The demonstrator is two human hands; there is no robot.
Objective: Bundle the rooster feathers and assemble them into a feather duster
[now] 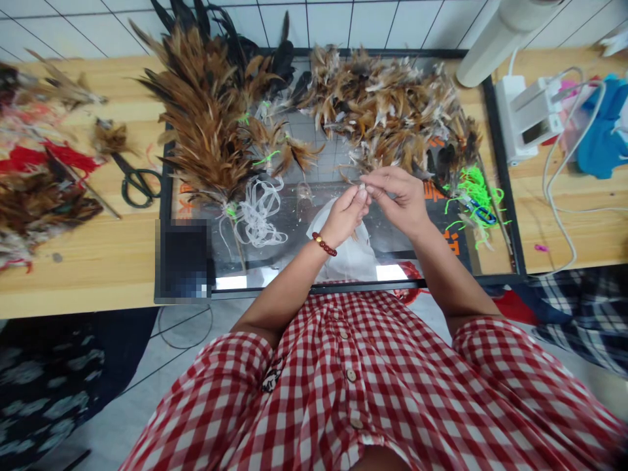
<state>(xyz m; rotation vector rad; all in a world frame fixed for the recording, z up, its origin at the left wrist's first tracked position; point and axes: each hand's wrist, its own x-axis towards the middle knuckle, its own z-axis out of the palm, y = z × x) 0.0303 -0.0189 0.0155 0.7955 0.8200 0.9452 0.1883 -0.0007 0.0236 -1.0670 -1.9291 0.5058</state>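
My left hand (349, 212) is closed in a pinch over the middle of the black-framed board. A small pale tip shows at its thumb, and a brownish wisp below the palm looks like part of a small feather. My right hand (400, 196) meets it from the right, thumb and finger pinched together; what they grip is too small to make out. Beneath the hands lies a white sheet (336, 261). Just beyond them spreads a pile of loose brown feathers (387, 98). Left of it stands a large bundle of long brown feathers (206, 124), near white ribbon (260, 212).
Bright green ties (473, 186) lie at the board's right edge. Black-handled scissors (140, 183) are on the left table, beside red strands (53, 157) and more feathers. At right are a white cylinder (500, 39), a charger (532, 111) with cable, and blue cloth (603, 131).
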